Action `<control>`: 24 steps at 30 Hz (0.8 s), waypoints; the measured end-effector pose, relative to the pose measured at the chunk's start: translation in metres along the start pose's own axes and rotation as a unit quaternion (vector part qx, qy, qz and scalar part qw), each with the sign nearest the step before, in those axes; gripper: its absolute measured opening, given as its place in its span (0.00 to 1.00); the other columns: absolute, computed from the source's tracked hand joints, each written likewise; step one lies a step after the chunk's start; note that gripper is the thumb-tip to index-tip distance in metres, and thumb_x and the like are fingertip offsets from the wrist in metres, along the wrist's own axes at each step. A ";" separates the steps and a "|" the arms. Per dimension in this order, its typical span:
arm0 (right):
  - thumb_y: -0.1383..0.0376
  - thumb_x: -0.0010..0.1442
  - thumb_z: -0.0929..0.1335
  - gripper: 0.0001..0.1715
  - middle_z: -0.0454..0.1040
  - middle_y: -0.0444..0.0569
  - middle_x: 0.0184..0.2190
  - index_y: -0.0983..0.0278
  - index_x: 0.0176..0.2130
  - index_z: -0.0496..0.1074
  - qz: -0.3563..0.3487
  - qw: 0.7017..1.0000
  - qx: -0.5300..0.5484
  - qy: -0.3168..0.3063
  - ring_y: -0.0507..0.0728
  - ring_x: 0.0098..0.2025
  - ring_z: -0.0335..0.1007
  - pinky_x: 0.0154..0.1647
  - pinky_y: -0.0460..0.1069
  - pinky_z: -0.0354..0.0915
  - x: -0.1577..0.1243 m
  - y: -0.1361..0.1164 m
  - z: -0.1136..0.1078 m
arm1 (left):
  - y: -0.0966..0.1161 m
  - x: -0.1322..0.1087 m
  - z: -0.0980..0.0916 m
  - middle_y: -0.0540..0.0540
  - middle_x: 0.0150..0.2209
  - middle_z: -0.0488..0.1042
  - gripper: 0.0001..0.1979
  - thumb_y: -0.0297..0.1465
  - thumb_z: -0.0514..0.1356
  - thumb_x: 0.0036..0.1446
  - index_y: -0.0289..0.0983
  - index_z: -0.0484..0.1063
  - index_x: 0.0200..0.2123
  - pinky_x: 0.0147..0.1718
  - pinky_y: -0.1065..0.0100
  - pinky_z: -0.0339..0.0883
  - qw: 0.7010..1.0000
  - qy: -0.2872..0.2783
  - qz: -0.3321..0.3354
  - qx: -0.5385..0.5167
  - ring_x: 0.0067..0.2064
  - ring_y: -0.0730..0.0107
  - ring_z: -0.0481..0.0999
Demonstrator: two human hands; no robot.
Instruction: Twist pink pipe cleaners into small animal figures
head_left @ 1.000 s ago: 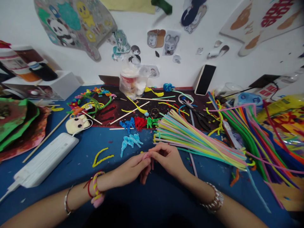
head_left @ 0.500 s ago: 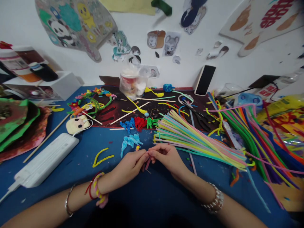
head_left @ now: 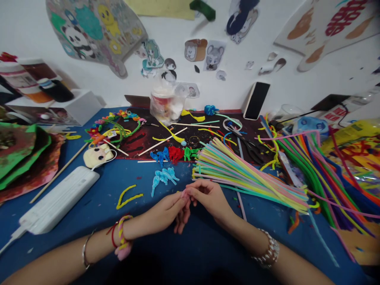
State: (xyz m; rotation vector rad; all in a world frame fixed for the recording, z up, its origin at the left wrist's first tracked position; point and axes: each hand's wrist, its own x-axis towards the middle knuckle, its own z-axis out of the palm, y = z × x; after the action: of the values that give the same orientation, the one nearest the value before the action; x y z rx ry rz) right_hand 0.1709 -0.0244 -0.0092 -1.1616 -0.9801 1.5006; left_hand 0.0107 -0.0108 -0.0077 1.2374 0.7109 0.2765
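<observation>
My left hand (head_left: 164, 213) and my right hand (head_left: 208, 198) meet above the blue table top (head_left: 196, 233), their fingertips pinched together on a short pink pipe cleaner (head_left: 184, 193). Most of that piece is hidden by my fingers. A twisted yellow-and-pink pipe-cleaner band (head_left: 122, 237) circles my left wrist beside a red cord. Just beyond my right hand lies a fanned bundle of pastel pipe cleaners (head_left: 246, 178). Small blue twisted pipe-cleaner shapes (head_left: 163, 177) lie just past my left hand.
A dark stained mat (head_left: 133, 148) holds red and green twisted shapes, sticks, black-handled scissors (head_left: 252, 150) and a plastic cup (head_left: 164, 105). Thick multicoloured pipe cleaners (head_left: 320, 178) pile at right. A white power bank (head_left: 59, 200) lies at left.
My hands have drawn closer, and the pink piece that stuck out below my fingers is now mostly covered. The fingers of my left hand now curl lower.
</observation>
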 end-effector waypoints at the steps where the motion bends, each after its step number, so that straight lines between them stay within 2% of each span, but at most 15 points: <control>1: 0.59 0.47 0.72 0.12 0.72 0.43 0.22 0.66 0.30 0.74 0.001 1.000 -0.010 -0.016 0.47 0.20 0.62 0.20 0.43 0.60 0.001 0.000 -0.001 | 0.001 -0.001 0.000 0.53 0.18 0.65 0.19 0.43 0.43 0.62 0.35 0.61 0.29 0.16 0.76 0.58 1.000 -0.006 -0.008 -0.016 0.17 0.77 0.66; 4: 0.58 0.48 0.71 0.14 0.73 0.44 0.24 0.66 0.32 0.74 0.002 0.997 -0.040 -0.063 0.47 0.20 0.62 0.21 0.43 0.60 0.002 0.000 -0.004 | 0.005 -0.002 -0.002 0.53 0.17 0.63 0.18 0.39 0.42 0.62 0.35 0.61 0.27 0.16 0.76 0.57 0.998 -0.024 -0.017 -0.049 0.17 0.78 0.64; 6: 0.58 0.50 0.70 0.12 0.73 0.45 0.25 0.66 0.31 0.73 -0.015 0.995 -0.073 -0.073 0.48 0.22 0.64 0.22 0.44 0.62 0.001 0.000 -0.005 | 0.007 -0.002 -0.002 0.53 0.16 0.63 0.18 0.38 0.42 0.62 0.35 0.61 0.26 0.16 0.76 0.56 0.997 -0.046 -0.020 -0.051 0.16 0.78 0.63; 8: 0.60 0.52 0.69 0.10 0.74 0.46 0.26 0.65 0.30 0.73 -0.062 0.988 -0.135 -0.049 0.50 0.24 0.66 0.25 0.45 0.63 -0.003 -0.002 -0.003 | 0.008 -0.002 -0.003 0.53 0.15 0.63 0.19 0.39 0.42 0.62 0.35 0.60 0.25 0.16 0.77 0.56 0.997 -0.063 -0.032 -0.037 0.15 0.78 0.62; 11: 0.63 0.54 0.68 0.06 0.74 0.47 0.27 0.63 0.29 0.74 -0.178 0.951 -0.252 0.008 0.53 0.29 0.68 0.31 0.48 0.64 -0.010 -0.005 0.001 | 0.010 -0.002 -0.003 0.53 0.13 0.62 0.20 0.41 0.44 0.61 0.35 0.60 0.22 0.14 0.78 0.55 0.996 -0.061 -0.059 -0.011 0.14 0.78 0.62; 13: 0.64 0.55 0.68 0.05 0.74 0.47 0.26 0.61 0.29 0.75 -0.235 0.928 -0.289 0.028 0.54 0.30 0.68 0.32 0.49 0.64 -0.013 -0.007 0.003 | 0.010 -0.002 -0.003 0.53 0.14 0.62 0.19 0.41 0.44 0.60 0.35 0.59 0.22 0.12 0.78 0.55 0.996 -0.062 -0.068 -0.022 0.14 0.78 0.64; 15: 0.65 0.54 0.68 0.04 0.75 0.47 0.26 0.60 0.30 0.75 -0.252 0.923 -0.288 0.034 0.54 0.29 0.68 0.32 0.49 0.64 -0.015 -0.007 0.004 | 0.009 -0.002 -0.004 0.53 0.15 0.64 0.18 0.40 0.44 0.60 0.36 0.59 0.23 0.12 0.77 0.56 0.994 -0.070 -0.069 -0.044 0.14 0.76 0.66; 17: 0.64 0.53 0.69 0.04 0.74 0.47 0.26 0.61 0.29 0.75 -0.220 0.939 -0.262 0.044 0.53 0.28 0.68 0.30 0.48 0.64 -0.013 -0.006 0.005 | 0.007 -0.002 -0.005 0.53 0.16 0.65 0.18 0.41 0.44 0.61 0.36 0.59 0.24 0.12 0.77 0.57 0.994 -0.069 -0.066 -0.054 0.14 0.76 0.67; 21: 0.60 0.51 0.70 0.09 0.72 0.45 0.21 0.64 0.27 0.73 -0.068 0.991 -0.116 0.008 0.49 0.19 0.64 0.20 0.45 0.61 -0.006 -0.004 0.002 | 0.005 -0.002 -0.007 0.53 0.14 0.62 0.22 0.43 0.42 0.62 0.35 0.60 0.23 0.14 0.77 0.57 0.996 -0.062 -0.040 -0.052 0.14 0.77 0.64; 24: 0.59 0.49 0.71 0.11 0.70 0.42 0.19 0.65 0.26 0.71 -0.041 0.998 -0.051 -0.014 0.48 0.17 0.63 0.19 0.44 0.61 -0.003 -0.005 0.001 | 0.007 -0.003 -0.008 0.55 0.14 0.57 0.25 0.46 0.38 0.62 0.36 0.59 0.22 0.15 0.76 0.57 0.995 -0.069 -0.025 -0.070 0.14 0.78 0.62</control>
State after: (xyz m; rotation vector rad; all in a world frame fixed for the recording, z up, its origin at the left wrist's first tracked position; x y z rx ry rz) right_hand 0.1710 -0.0262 -0.0040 -1.1615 -1.1215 1.4181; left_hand 0.0043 -0.0044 -0.0016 1.0927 0.5925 0.1947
